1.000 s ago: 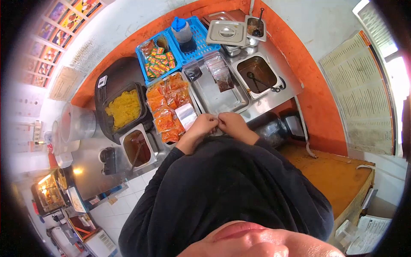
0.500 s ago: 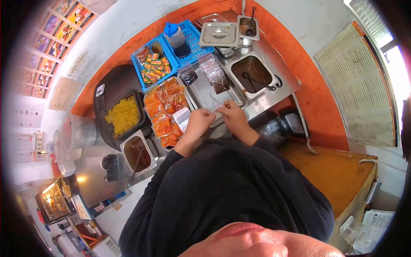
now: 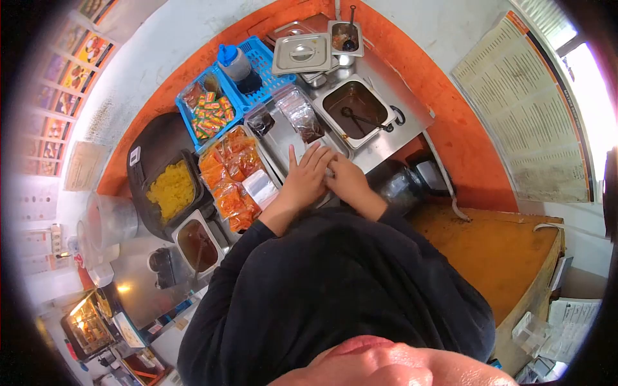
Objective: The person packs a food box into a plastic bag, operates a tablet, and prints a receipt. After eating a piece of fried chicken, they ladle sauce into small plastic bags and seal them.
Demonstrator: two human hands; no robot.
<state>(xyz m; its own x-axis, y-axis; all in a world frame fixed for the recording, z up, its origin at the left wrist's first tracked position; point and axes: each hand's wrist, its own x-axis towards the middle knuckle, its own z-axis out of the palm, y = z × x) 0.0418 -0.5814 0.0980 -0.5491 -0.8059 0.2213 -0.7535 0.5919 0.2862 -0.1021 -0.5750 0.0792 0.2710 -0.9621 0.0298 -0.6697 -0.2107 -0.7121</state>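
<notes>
My left hand (image 3: 305,179) has its fingers spread over the near part of a metal tray (image 3: 278,156). Against its fingertips lies my right hand (image 3: 346,180), its fingers curled; what they hold, if anything, is hidden. Clear bags with dark contents (image 3: 300,117) lie in the tray beyond my hands. Left of the tray, bags of orange food (image 3: 226,177) fill another tray, with a whitish packet (image 3: 260,188) on top near my left wrist. A pan of dark sauce (image 3: 355,110) with a black ladle stands beyond my right hand.
Blue baskets hold small colourful packets (image 3: 212,116) and a blue-capped bottle (image 3: 233,63). Yellow food (image 3: 171,192) sits in a dark container at left, near a pan of reddish sauce (image 3: 197,246). Metal lids (image 3: 301,54) lie at the back. A wooden surface (image 3: 486,254) is at right.
My left hand has gone from a pinch to spread fingers and now meets my right hand. The view has shifted, so the counter items appear further left.
</notes>
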